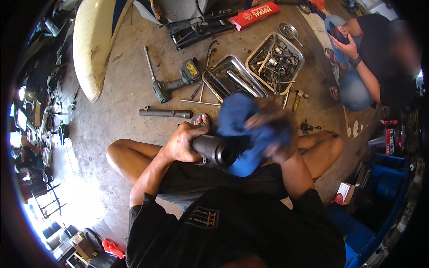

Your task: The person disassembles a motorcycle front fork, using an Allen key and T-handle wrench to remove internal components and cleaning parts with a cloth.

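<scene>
My left hand is wrapped round a thick black metal tube, its round open end turned toward me. It looks like a motorcycle fork leg. A blue cloth is bunched in my right hand, just right of the tube's open end. Motion smears that hand and part of the cloth. On the floor beyond my left hand lies a second dark tube. Past it rests a green and black cordless impact wrench with a long extension. A T-handle wrench lies near the wrench.
A metal tray of sockets and parts and another tray of tools stand ahead. Nearby are a hammer, a small round dish and a red box. A person sits at right holding a phone. A cream-coloured panel stands at left.
</scene>
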`<state>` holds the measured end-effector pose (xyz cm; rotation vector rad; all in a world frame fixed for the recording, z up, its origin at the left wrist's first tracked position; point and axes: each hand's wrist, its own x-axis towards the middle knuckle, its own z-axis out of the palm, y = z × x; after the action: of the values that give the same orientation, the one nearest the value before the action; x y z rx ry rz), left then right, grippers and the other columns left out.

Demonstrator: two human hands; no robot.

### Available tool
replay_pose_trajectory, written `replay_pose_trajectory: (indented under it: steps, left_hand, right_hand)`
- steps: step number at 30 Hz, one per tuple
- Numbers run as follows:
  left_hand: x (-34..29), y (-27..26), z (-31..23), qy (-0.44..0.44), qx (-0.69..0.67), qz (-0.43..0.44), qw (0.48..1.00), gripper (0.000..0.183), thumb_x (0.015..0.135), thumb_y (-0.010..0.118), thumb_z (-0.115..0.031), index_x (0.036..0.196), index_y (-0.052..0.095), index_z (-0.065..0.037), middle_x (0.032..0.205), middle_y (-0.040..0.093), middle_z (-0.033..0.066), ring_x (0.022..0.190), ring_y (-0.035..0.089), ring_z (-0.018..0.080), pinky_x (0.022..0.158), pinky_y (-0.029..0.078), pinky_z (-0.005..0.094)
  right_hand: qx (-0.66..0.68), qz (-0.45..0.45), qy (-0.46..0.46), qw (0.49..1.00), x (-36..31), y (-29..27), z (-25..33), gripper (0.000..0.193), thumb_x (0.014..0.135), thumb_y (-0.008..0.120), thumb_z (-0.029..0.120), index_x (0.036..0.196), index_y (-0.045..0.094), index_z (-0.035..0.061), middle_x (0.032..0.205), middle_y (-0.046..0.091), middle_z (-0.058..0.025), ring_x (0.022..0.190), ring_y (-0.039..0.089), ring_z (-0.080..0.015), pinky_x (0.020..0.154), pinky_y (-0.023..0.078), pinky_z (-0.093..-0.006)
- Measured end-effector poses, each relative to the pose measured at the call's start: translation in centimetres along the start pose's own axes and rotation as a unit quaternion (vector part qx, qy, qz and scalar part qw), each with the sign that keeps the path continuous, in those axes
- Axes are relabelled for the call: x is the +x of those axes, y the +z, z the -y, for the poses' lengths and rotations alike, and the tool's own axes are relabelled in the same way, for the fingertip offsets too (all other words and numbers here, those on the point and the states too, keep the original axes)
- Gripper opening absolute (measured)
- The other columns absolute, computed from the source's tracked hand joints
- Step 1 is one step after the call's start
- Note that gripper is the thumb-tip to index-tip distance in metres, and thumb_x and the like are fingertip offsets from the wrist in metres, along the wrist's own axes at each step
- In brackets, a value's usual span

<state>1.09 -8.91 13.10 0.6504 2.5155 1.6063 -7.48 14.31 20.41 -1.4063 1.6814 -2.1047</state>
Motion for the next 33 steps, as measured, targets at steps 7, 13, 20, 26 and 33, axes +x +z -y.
replay_pose_trajectory:
  steps: [7,13,20,26,33]
  left_hand:
    - [-0.6,2.5,-0.2,-0.047,0.017,-0.149,0.988,0.036,0.059,0.076,-0.019,0.092,0.067,-0.006,0.084,0.069,0.0169,0.078,0.068,0.0356,0.071,0.055,0.0397]
    - [-0.6,0.7,-0.3,-0.054,0.127,-0.144,0.980,0.038,0.057,0.072,-0.010,0.094,0.065,-0.004,0.075,0.066,0.0157,0.068,0.068,0.0321,0.065,0.054,0.0359]
    - [-4.9,-1.1,4.1,-0.102,-0.042,-0.309,0.945,0.038,0.069,0.067,0.001,0.103,0.052,0.001,0.077,0.060,0.0042,0.069,0.059,0.0139,0.065,0.051,0.0289]
    - [-0.1,-0.3,0.4,-0.023,-0.061,-0.295,0.953,0.026,0.078,0.062,0.000,0.100,0.048,0.002,0.072,0.057,0.0091,0.056,0.057,0.0170,0.056,0.051,0.0308]
    - [4.0,7.1,1.6,-0.076,-0.327,-0.332,0.882,0.016,0.079,0.065,0.005,0.091,0.055,0.000,0.077,0.060,0.0072,0.064,0.061,0.0157,0.059,0.052,0.0284]
  right_hand:
    - [-0.160,-0.007,0.130,0.979,1.8,3.5,1.9,0.021,0.082,0.074,0.015,0.098,0.068,0.0046,0.096,0.068,-0.0113,0.082,0.064,-0.0187,0.076,0.051,-0.0304]
    - [-0.057,-0.250,0.274,0.927,-0.5,2.7,-3.6,0.027,0.091,0.064,0.027,0.101,0.065,0.0020,0.086,0.069,-0.0151,0.072,0.067,-0.0269,0.069,0.052,-0.0341]
    - [-0.316,-0.060,0.486,0.812,-15.5,4.2,-17.5,0.045,0.085,0.067,0.043,0.117,0.062,0.0116,0.104,0.065,-0.0202,0.097,0.064,-0.0385,0.084,0.051,-0.0402]
    - [-0.437,0.188,0.483,0.735,-21.6,5.7,-21.0,0.058,0.083,0.066,0.041,0.130,0.051,0.0117,0.128,0.052,-0.0237,0.116,0.053,-0.0396,0.094,0.044,-0.0497]
    - [-0.441,0.066,0.519,0.729,-19.4,-0.2,-20.2,0.025,0.083,0.063,0.024,0.101,0.067,0.0065,0.092,0.067,-0.0192,0.089,0.066,-0.0373,0.076,0.052,-0.0475]
